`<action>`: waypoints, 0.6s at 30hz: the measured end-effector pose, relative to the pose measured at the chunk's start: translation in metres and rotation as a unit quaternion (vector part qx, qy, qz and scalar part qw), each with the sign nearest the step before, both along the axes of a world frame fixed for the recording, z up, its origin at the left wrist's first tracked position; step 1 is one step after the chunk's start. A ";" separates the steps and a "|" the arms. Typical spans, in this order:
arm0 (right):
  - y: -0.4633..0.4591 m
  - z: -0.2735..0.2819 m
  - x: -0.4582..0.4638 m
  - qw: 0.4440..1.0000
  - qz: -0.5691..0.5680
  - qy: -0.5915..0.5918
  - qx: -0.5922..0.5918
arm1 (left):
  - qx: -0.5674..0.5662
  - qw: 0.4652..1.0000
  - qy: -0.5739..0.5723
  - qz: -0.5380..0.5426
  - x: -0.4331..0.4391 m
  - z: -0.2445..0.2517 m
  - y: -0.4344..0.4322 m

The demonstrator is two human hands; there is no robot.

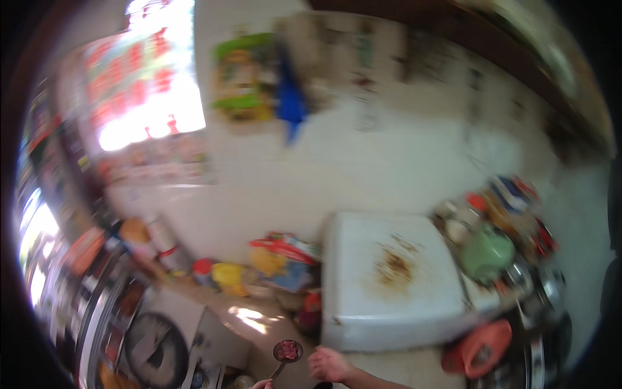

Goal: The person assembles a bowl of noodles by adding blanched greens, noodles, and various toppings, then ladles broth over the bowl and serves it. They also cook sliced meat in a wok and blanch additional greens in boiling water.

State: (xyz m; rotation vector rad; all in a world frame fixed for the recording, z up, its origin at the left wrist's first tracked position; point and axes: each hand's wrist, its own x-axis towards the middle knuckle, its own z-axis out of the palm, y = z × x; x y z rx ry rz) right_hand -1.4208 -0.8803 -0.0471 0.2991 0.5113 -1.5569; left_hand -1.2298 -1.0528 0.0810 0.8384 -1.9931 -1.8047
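At the bottom edge, my left hand (262, 384) grips the handle of a metal ladle (278, 370); only part of the hand shows. Pieces of raw red meat (288, 349) lie in the ladle's round bowl. Just right of the bowl is my right hand (331, 365), apart from it, with the forearm coming in from the lower right. Its fingers are bent and point left, and blur hides whether they meet. I see nothing held in it.
A white chest-like appliance (388, 272) with a rust-stained top stands ahead on the right. Beside it are a green pot (487, 254) and a red plastic basket (486, 347). Packets and jars line the wall at left, above a dark round pan (156, 351). A blue cloth (290, 95) hangs higher.
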 end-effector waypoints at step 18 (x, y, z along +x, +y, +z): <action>0.431 0.114 0.400 0.779 -0.623 -0.054 -0.056 | -0.096 0.708 0.197 -0.672 0.096 -0.137 0.547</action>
